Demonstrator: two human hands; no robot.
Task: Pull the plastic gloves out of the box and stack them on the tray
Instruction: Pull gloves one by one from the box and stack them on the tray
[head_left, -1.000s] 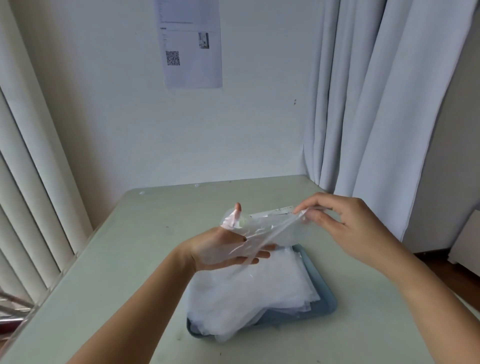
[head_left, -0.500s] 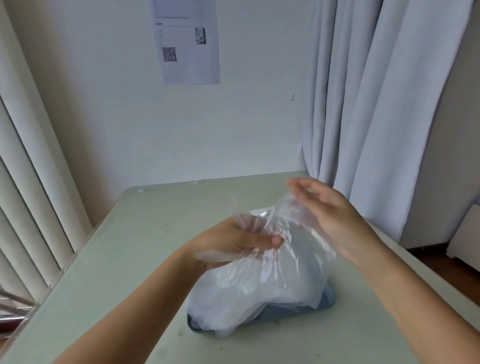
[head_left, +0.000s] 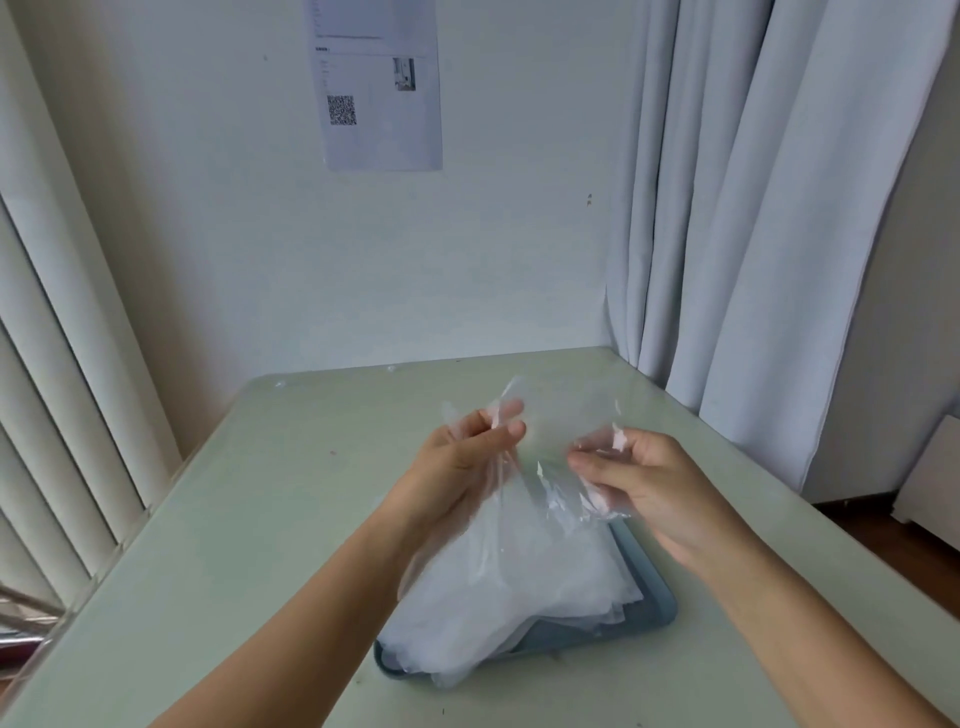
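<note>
A clear plastic glove (head_left: 550, 441) is stretched in the air between my two hands, above the tray. My left hand (head_left: 462, 467) pinches its left edge between thumb and fingers. My right hand (head_left: 639, 483) grips its right side with curled fingers. Below them a blue-grey tray (head_left: 654, 608) lies on the table and carries a loose pile of several clear gloves (head_left: 509, 597) that spills over its front left corner. The glove box is not in view.
A pale green table (head_left: 249, 519) runs to the white wall at the back. Vertical blinds hang close on the left (head_left: 62, 415), and white curtains (head_left: 753, 234) hang at the table's back right corner. A printed sheet with a QR code (head_left: 379, 88) is on the wall.
The hands have drawn apart and spread the glove flat between them. One second ago the right hand pulled it from near the left palm, and the left hand has risen since.
</note>
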